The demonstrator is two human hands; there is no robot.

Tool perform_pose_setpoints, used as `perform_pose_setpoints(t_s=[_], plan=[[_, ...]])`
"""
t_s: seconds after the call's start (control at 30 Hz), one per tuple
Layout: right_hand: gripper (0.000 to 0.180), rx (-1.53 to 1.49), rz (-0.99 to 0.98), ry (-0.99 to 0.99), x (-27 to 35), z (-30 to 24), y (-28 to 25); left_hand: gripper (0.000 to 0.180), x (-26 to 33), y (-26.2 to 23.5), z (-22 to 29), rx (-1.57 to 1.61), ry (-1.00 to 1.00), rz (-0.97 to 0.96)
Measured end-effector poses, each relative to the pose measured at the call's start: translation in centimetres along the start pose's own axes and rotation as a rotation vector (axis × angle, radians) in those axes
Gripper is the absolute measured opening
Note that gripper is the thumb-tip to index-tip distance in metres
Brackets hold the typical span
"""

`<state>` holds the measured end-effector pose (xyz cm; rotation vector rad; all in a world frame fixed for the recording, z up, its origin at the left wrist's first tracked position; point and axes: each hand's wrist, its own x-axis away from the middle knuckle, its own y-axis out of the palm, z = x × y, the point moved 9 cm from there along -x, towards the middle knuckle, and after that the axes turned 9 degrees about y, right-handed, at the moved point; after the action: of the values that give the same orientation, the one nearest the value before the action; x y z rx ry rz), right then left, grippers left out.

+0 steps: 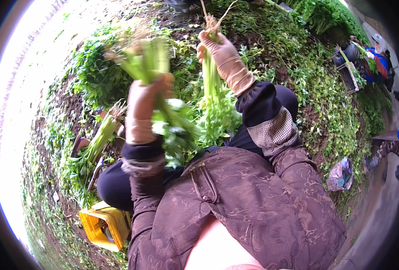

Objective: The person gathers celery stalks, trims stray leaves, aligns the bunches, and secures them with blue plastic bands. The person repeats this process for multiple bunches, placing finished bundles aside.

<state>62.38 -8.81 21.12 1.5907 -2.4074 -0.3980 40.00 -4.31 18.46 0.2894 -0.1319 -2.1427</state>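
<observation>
My left hand (141,103), in a tan glove and smeared by motion, is closed round a bunch of celery (152,56). Its pale stalks and blurred roots point up, and leaves hang below my wrist. To the right, my gloved right hand (224,56) grips a celery plant (211,81) just under its roots. The green leaves of that plant droop towards my lap. Beside my left forearm lies more celery (99,141), stalks and roots together, near my left knee.
A yellow plastic container (84,227) lies at lower left. Leafy celery heaps (93,74) stand far left and far right (327,18). A clear plastic bag (341,174) lies at right. Another person (381,60) is farther off, at upper right. Loose leaves cover the soil.
</observation>
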Motion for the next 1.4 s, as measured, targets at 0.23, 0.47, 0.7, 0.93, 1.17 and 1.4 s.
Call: perform_pose_setpoints(t_s=[0.23, 0.47, 0.7, 0.93, 1.17, 1.4], plan=[[0.074, 0.025, -0.116, 0.105, 2.3, 1.5, 4.0, 0.037, 0.7, 8.3, -3.0, 0.296, -0.158, -0.225], [0.067, 0.173, -0.32, 0.058, 3.5, 0.2, 6.3, 0.04, 1.3, 7.3, -3.1, 0.321, -0.178, -0.239], [0.036, 0.032, -0.346, 0.109, 3.6, -0.4, 6.2, 0.053, 1.6, 6.9, -3.9, 0.314, -0.239, -0.303], [0.026, 0.066, -0.138, 0.122, 3.7, -0.8, 4.0, 0.052, 0.3, 5.8, -3.0, 0.334, -0.044, -0.133], [0.033, 0.059, -0.275, 0.16, 4.6, -0.6, 5.7, 0.062, 0.8, 5.8, -2.5, 0.045, -0.066, -0.303], [0.033, 0.056, -0.315, 0.143, 5.4, -1.2, 6.4, 0.059, 1.1, 6.8, -1.5, 0.168, -0.045, -0.32]])
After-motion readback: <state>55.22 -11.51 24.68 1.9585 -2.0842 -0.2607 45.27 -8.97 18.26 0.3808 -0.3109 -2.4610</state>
